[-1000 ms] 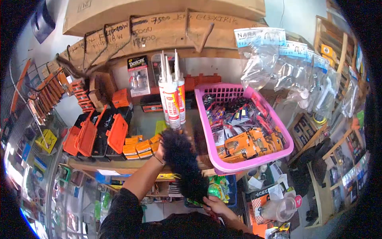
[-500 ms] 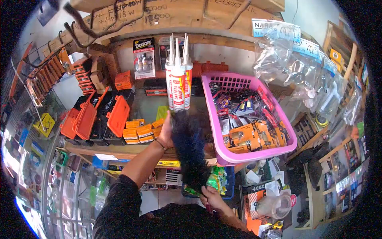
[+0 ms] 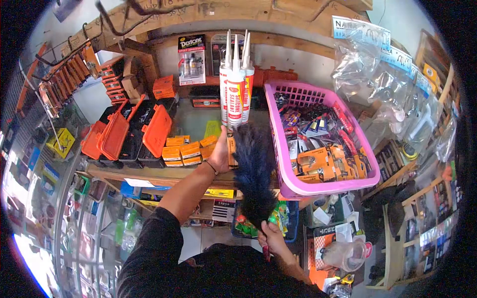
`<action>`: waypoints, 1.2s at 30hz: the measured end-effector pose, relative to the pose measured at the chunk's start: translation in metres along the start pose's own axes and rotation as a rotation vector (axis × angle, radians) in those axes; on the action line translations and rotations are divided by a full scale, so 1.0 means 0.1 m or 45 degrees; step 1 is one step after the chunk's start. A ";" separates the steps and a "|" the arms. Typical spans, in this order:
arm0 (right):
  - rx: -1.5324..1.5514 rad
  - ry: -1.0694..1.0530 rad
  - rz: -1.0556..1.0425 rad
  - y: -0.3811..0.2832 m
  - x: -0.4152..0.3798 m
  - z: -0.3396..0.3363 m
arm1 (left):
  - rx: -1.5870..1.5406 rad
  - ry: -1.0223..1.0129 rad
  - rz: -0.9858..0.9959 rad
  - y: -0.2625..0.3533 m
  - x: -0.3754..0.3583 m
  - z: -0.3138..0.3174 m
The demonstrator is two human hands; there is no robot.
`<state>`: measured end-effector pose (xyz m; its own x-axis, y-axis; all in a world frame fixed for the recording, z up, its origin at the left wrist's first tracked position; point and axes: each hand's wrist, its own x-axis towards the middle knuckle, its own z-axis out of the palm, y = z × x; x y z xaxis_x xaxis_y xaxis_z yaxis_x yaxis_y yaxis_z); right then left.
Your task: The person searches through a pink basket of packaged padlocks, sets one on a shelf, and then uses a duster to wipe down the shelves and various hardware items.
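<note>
My right hand [image 3: 275, 239] is closed around the handle of a dark feather duster [image 3: 254, 171], whose bristles point up and away from me. My left hand [image 3: 220, 151] is raised over the shelf's front edge, with a small orange box [image 3: 231, 149] upright against its palm; the duster partly covers this box and the fingers are mostly hidden. Just beyond that hand stand white silicone sealant tubes [image 3: 235, 97] with pointed nozzles. Left of the hand lie several small orange-yellow boxes [image 3: 190, 150]. A pink basket [image 3: 325, 187] full of packaged goods stands to the right of the duster.
Black cases with orange lids [image 3: 158, 130] line the shelf's left part. Metal hooks [image 3: 112, 22] jut out overhead. Plastic bags [image 3: 355, 67] hang at the right. Below the shelf sits a blue bin [image 3: 293, 223] of green packets. A glass showcase [image 3: 74, 218] stands at the left.
The view has shifted, so the shelf items sit further right and slightly higher. The duster has moved off the left hand's side, and the orange box beside that hand now shows.
</note>
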<state>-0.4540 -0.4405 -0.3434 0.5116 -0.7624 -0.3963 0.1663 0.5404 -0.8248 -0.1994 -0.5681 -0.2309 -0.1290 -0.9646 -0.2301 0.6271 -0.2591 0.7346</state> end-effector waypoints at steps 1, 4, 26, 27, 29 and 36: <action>-0.060 -0.085 0.073 0.00 0.00 0.01 | -0.099 -0.109 0.072 -0.04 0.05 -0.02; -0.066 -0.163 0.111 0.00 0.01 -0.01 | -0.261 -1.126 0.093 -0.08 0.21 -0.19; -0.343 -0.301 -0.005 0.31 0.38 -0.40 | -0.042 -0.136 0.365 -0.13 0.25 -0.09; -0.361 -0.365 0.016 0.28 0.36 -0.38 | -0.159 -0.188 0.315 -0.16 0.35 -0.24; -0.202 -0.408 -0.003 0.09 0.29 -0.29 | -0.266 -0.234 0.265 -0.15 0.33 -0.22; -0.170 -0.545 -0.001 0.06 0.22 -0.32 | -0.008 0.102 0.239 -0.15 0.06 0.12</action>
<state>-0.4688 -0.4655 -0.3703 0.8190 -0.5316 -0.2159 0.0712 0.4675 -0.8811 -0.2190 -0.5709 -0.2360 0.0519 -0.9888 -0.1400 0.6391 -0.0749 0.7655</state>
